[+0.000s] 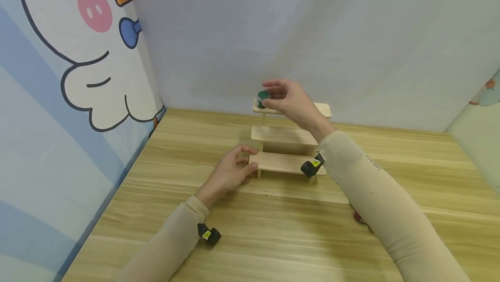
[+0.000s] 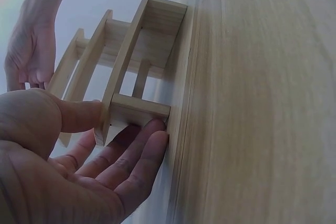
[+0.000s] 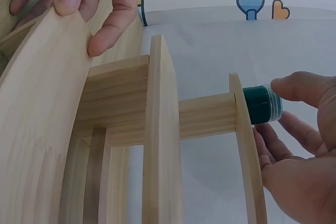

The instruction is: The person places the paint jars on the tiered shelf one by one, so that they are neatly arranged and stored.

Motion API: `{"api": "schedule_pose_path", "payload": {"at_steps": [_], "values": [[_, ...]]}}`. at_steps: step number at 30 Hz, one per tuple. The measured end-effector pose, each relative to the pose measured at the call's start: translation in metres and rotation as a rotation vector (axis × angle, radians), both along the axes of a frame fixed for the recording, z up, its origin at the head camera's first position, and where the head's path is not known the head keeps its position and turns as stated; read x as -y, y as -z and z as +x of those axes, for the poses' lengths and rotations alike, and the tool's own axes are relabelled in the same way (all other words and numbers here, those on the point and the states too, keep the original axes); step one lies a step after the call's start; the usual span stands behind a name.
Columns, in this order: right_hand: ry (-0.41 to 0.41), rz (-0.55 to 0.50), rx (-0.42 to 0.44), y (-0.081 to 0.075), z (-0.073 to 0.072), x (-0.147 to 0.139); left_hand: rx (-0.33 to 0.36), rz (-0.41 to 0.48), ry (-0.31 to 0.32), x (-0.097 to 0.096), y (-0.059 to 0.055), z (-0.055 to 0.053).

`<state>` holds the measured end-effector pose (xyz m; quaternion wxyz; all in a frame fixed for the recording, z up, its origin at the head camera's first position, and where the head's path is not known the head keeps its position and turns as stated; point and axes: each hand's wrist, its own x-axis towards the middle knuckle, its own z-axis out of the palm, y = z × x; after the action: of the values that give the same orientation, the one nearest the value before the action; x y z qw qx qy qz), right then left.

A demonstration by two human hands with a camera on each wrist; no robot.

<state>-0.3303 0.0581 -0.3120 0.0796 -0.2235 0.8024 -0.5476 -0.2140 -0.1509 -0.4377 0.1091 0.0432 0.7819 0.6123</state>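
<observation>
A small wooden three-step display shelf [image 1: 287,161] stands on the table near the back wall. My left hand [image 1: 231,170] grips the left end of its lowest step, thumb on the top board [image 2: 126,56] and fingers underneath against the side support [image 2: 137,109]. On the left end of the top step sits a small green jar [image 1: 263,98] with a clear rim. My right hand [image 1: 291,102] holds this jar, the thumb at the rim [image 3: 275,106] and fingertips close by the opposite side. Its remaining fingers are spread beside the top board [image 3: 247,145].
A dark red object [image 1: 359,218] lies on the wooden table [image 1: 273,230], partly hidden by the right sleeve. Behind the shelf hangs a plain pale cloth wall [image 1: 312,21]. A cartoon-printed panel [image 1: 58,78] borders the table at left. Each sleeve carries a black wrist camera [image 1: 211,236].
</observation>
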Motion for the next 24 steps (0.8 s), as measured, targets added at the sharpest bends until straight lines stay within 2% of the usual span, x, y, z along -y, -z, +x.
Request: {"api": "schedule_pose_path", "payload": {"at_steps": [6, 24], "values": [[0.016, -0.040, -0.022, 0.000, 0.001, -0.007, 0.000, 0.006, 0.006, -0.001, 0.001, 0.000], [0.078, -0.181, -0.169, -0.009, 0.007, -0.027, 0.003, 0.019, 0.023, 0.001, 0.003, -0.001]]}}
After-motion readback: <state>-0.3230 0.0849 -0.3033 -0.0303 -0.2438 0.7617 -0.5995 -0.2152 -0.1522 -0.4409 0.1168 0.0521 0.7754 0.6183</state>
